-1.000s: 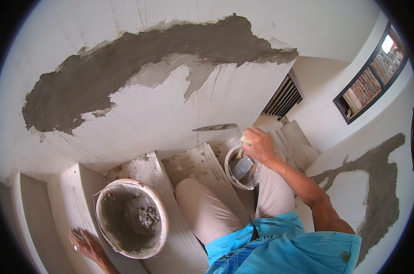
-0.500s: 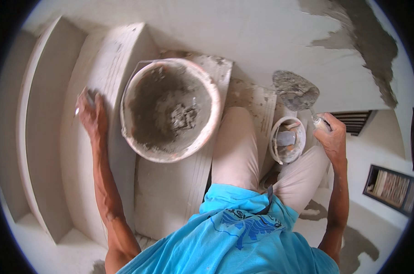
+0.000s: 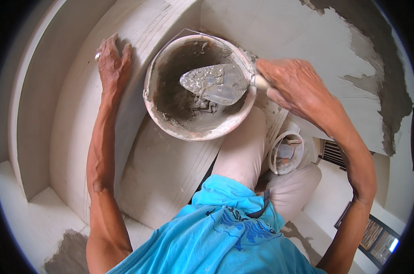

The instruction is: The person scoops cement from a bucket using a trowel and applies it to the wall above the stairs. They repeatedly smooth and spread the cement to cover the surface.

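My right hand (image 3: 296, 86) grips the pale handle of a trowel (image 3: 225, 84). Its wide blade, smeared with wet mortar, hangs over the mouth of a large round bucket (image 3: 152, 98). Grey mortar (image 3: 175, 93) coats the inside of this bucket and lies lumpy at the bottom, partly hidden by the blade. A thin wire handle runs along the far rim. To the left of the bucket, my left hand (image 3: 113, 64) rests on a stair step (image 3: 74, 118), fingers stretched out and holding nothing. A ring shows on one finger.
A small white bucket (image 3: 298, 160) with tools inside stands by my right knee. More steps rise to the left. Ahead, the pale wall (image 3: 280, 32) carries a patch of dark wet mortar (image 3: 389, 77) at the right. A framed opening (image 3: 371, 235) lies at lower right.
My right hand has swung the trowel leftward from beside the wall to above the large bucket. The mortar load on the blade looks smaller. The view has shifted; my left hand stays on the step.
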`<action>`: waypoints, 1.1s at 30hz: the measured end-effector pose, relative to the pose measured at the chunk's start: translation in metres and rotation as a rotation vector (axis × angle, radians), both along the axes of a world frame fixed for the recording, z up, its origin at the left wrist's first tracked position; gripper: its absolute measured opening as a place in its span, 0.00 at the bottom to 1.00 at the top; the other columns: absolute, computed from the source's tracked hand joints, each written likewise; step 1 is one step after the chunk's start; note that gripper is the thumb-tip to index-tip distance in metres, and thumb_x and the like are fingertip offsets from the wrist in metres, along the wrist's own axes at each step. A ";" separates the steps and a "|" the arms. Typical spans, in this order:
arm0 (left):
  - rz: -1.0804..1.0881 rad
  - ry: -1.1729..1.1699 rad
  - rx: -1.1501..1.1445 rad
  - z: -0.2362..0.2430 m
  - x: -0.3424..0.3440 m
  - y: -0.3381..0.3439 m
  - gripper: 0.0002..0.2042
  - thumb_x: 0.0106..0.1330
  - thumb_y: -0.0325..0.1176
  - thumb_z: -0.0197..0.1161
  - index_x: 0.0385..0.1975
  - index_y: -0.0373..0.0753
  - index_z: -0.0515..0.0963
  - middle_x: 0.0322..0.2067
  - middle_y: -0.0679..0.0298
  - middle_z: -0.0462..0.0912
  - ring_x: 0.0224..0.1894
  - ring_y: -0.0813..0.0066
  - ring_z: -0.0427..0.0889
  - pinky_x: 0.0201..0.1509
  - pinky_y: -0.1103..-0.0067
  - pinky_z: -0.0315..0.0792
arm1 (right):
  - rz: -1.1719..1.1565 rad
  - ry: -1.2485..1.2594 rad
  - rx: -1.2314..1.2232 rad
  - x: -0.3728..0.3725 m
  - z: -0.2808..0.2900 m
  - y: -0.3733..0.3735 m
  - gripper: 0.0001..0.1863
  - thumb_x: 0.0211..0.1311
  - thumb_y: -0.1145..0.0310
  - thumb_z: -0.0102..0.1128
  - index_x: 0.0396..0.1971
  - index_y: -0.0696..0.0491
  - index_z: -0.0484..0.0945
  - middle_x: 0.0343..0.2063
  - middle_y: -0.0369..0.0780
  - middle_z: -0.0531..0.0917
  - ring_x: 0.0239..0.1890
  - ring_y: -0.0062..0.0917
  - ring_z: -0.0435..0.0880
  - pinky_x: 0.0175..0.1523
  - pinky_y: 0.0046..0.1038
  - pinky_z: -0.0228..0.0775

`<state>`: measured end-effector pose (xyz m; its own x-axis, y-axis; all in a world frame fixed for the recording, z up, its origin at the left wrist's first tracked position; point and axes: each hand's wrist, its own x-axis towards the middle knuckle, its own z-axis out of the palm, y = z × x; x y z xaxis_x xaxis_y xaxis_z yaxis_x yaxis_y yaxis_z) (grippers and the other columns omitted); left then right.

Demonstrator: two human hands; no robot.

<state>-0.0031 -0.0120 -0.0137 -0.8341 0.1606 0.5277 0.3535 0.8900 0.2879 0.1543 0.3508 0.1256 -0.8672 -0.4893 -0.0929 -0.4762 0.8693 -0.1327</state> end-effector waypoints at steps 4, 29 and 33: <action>-0.007 -0.028 0.027 0.003 -0.001 0.000 0.26 0.65 0.44 0.58 0.58 0.32 0.72 0.55 0.46 0.75 0.60 0.49 0.72 0.66 0.64 0.62 | 0.065 0.317 0.161 -0.022 -0.026 -0.024 0.04 0.52 0.75 0.55 0.27 0.58 0.76 0.28 0.49 0.80 0.36 0.44 0.81 0.41 0.40 0.73; -0.013 -0.022 0.033 -0.009 -0.007 -0.007 0.27 0.66 0.47 0.58 0.59 0.36 0.71 0.59 0.47 0.73 0.66 0.50 0.67 0.70 0.64 0.58 | 0.223 -0.001 0.117 -0.059 -0.062 -0.076 0.09 0.55 0.74 0.53 0.20 0.60 0.79 0.23 0.50 0.83 0.29 0.42 0.84 0.37 0.40 0.76; -0.023 0.012 0.020 -0.012 -0.009 -0.009 0.26 0.66 0.47 0.58 0.59 0.36 0.72 0.58 0.47 0.74 0.65 0.51 0.68 0.70 0.63 0.59 | 0.202 -0.043 0.134 -0.063 -0.064 -0.074 0.08 0.55 0.74 0.54 0.21 0.60 0.79 0.23 0.50 0.82 0.29 0.42 0.85 0.37 0.41 0.77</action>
<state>-0.0122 -0.0206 -0.0257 -0.8240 0.1695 0.5407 0.3775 0.8757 0.3009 0.0913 0.2763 0.0618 -0.7468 -0.6331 -0.2034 -0.6386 0.7681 -0.0460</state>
